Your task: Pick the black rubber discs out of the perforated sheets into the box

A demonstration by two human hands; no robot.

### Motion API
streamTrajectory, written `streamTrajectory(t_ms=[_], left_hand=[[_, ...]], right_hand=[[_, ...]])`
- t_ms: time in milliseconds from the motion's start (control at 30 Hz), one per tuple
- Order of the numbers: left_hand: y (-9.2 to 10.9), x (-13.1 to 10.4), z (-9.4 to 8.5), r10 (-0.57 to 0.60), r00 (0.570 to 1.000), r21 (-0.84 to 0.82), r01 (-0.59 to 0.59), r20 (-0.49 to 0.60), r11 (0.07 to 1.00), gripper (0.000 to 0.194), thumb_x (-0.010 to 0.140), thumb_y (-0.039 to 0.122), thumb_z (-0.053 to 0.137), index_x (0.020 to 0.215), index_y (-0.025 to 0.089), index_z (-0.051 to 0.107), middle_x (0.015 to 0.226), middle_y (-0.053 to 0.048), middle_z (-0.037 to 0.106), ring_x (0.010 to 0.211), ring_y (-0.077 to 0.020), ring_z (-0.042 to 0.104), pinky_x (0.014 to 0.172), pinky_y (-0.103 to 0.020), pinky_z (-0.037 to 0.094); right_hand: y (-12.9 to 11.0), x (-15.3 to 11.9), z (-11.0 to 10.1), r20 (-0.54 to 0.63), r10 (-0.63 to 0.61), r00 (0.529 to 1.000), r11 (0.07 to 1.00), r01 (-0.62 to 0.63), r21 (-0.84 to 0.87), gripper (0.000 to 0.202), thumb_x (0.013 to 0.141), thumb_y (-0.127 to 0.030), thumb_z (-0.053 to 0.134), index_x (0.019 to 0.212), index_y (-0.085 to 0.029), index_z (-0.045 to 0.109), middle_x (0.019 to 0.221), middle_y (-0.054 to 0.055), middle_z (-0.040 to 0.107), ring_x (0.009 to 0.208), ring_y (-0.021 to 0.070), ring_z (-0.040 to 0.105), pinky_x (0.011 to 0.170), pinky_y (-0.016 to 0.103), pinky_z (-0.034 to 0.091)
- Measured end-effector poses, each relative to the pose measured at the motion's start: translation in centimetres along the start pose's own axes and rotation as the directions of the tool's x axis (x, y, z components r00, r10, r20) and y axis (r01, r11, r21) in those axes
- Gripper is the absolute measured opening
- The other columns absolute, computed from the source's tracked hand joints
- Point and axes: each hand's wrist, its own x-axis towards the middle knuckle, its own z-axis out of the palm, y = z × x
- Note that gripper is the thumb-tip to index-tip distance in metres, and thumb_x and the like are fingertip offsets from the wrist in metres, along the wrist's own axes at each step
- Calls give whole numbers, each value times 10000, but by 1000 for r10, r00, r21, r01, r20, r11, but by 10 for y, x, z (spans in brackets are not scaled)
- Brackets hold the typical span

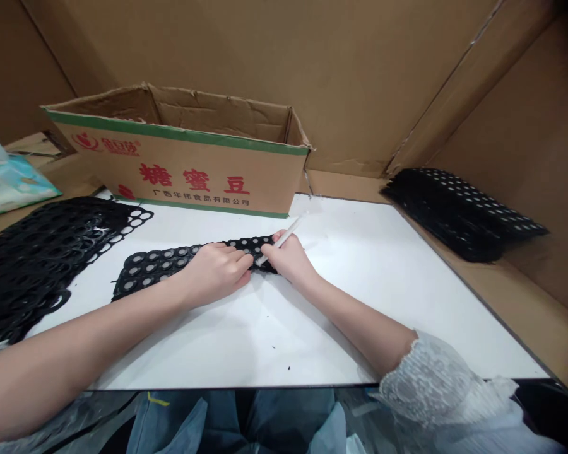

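A black sheet (144,271) with rows of round grey spots lies slantwise on the white tabletop. My left hand (220,271) rests over its middle, fingers curled and pressed together on its near edge. In my right hand (288,255) is a slim white pen-like stick (289,231), gripped between thumb and fingers, its lower end angled down against the sheet's right part. The two hands are close together, fingertips almost meeting. What lies beneath the left fingers is hidden.
Left of me lies a heap of black ring-patterned mesh (42,252). An open cardboard box (184,170) with red lettering stands behind the sheet. Several black sheets are stacked (459,214) at the right, by the cardboard wall. A blue-white plastic packet (16,186) sits far left.
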Motion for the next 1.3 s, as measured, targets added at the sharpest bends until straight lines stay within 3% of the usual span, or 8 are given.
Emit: streamTrajectory(t_ms=[233,433,567,667,800,1000,1167,1300], left_hand=[[7,3,3,-26,998,19,27,-64,999,187,755,172,396,595,153,488,539,-6,537,528,-131,518,528,-259,359],[17,6,5,-164,981,29,168,-107,985,197,738,168,389,591,145,519,521,-36,531,528,-161,521,504,-277,359],[16,7,4,-262,964,7,263,-50,965,179,733,180,390,622,140,525,545,-47,540,557,-176,537,505,-277,368],[12,6,-2,-295,955,-96,297,34,950,151,729,193,398,780,141,530,664,-52,575,646,-187,553,547,-279,392],[5,4,-12,-252,951,-276,294,177,915,145,735,194,399,836,195,503,783,-25,572,731,-170,538,587,-258,398],[-12,3,-17,-157,925,-465,314,345,828,44,685,196,441,710,199,477,660,19,536,572,-116,492,509,-215,363],[-5,3,-15,-198,929,-339,304,313,890,208,675,127,386,854,179,477,719,-22,569,644,-158,539,531,-240,377],[7,5,-15,-234,937,-153,279,260,948,167,694,121,359,811,168,468,694,-38,565,638,-184,550,524,-262,364]], right_hand=[[-4,-3,0,44,-32,999,998,34,-50,159,565,-209,457,596,-201,301,497,-55,316,472,86,296,460,217,249],[-4,-7,1,75,-84,994,992,90,-84,155,575,-207,441,669,-202,318,535,-52,360,491,98,328,484,228,257],[-2,-9,2,74,-114,991,982,124,-141,156,587,-208,438,676,-204,309,556,-48,378,499,103,335,499,237,260],[0,-9,0,65,-120,991,990,125,-71,160,596,-218,441,672,-206,301,549,-53,372,498,104,349,502,235,273],[2,-6,-4,4,-100,995,995,100,8,154,607,-225,444,665,-209,302,530,-61,349,490,102,348,493,227,280],[5,-5,-5,26,-112,993,993,111,30,148,624,-249,453,653,-208,313,517,-61,345,475,95,329,465,220,268],[4,-7,-5,44,-122,992,992,121,24,141,631,-249,449,658,-207,317,510,-63,341,477,95,329,465,221,267],[2,-8,-6,46,-127,991,992,126,18,138,631,-242,450,656,-205,320,517,-60,349,482,96,337,472,222,274]])
